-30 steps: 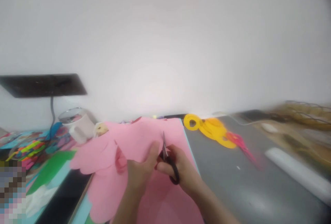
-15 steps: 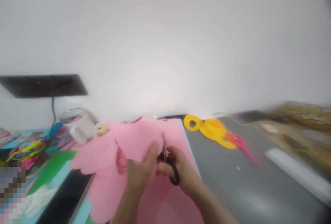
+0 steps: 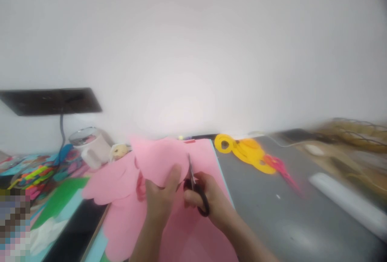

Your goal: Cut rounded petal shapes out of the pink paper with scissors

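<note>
My left hand [image 3: 163, 195] pinches the near edge of a rounded piece of pink paper [image 3: 165, 157], its thumb lying on top. In my right hand [image 3: 210, 197] is a pair of black-handled scissors [image 3: 201, 197], blades pointing away from me at the right edge of that piece. Whether the blades touch the paper is hard to tell. Beneath both hands lies a larger pink sheet [image 3: 208, 233]. To the left, scallop-edged pink cutouts [image 3: 109, 177] overlap one another.
Yellow ring-shaped cutouts [image 3: 248, 153] and pink-handled scissors [image 3: 282, 169] lie on the grey tabletop [image 3: 260, 213] to the right, near a white roll [image 3: 344, 201]. At back left stands a white mug-like container [image 3: 93, 147] beside colourful craft bits [image 3: 36, 173].
The pink piece has turned and shifted in my left hand, its rounded edge now nearer the blades. My left hand has moved slightly left; the right hand is almost where it was.
</note>
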Demonstrator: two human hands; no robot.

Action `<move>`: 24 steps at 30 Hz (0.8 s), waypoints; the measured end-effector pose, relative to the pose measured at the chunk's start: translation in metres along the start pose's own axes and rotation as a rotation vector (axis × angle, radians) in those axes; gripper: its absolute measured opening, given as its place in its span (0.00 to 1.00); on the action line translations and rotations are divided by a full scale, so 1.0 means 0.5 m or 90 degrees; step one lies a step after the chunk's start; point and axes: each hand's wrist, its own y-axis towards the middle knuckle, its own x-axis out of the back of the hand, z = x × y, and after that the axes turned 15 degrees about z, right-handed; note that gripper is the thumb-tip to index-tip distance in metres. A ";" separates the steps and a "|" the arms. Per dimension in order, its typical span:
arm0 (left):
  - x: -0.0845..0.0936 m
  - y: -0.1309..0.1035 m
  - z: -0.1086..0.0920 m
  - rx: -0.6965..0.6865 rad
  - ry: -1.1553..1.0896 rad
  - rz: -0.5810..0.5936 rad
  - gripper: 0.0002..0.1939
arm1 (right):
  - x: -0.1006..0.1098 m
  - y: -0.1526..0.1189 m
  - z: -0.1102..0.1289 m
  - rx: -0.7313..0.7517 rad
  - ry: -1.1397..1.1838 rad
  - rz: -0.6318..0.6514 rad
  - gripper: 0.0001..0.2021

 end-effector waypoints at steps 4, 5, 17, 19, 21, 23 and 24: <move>-0.001 -0.014 -0.031 0.033 0.003 0.099 0.18 | -0.002 0.001 0.001 0.003 -0.006 0.000 0.17; -0.003 -0.017 -0.037 0.043 0.007 0.090 0.17 | -0.001 0.001 0.001 0.009 -0.009 0.007 0.17; -0.007 -0.019 -0.034 0.022 0.010 0.073 0.13 | 0.012 0.003 -0.009 0.054 -0.011 0.029 0.14; -0.007 -0.020 -0.034 0.017 0.010 0.079 0.13 | 0.012 0.003 -0.010 0.048 -0.018 0.025 0.13; -0.006 -0.019 -0.033 0.000 0.004 0.091 0.12 | 0.012 0.002 -0.011 0.042 -0.036 0.022 0.12; -0.005 -0.018 -0.032 -0.017 0.009 0.094 0.12 | 0.012 0.000 -0.011 0.033 -0.051 0.014 0.12; -0.004 -0.017 -0.030 -0.021 0.016 0.092 0.13 | 0.012 0.000 -0.011 0.030 -0.054 0.008 0.13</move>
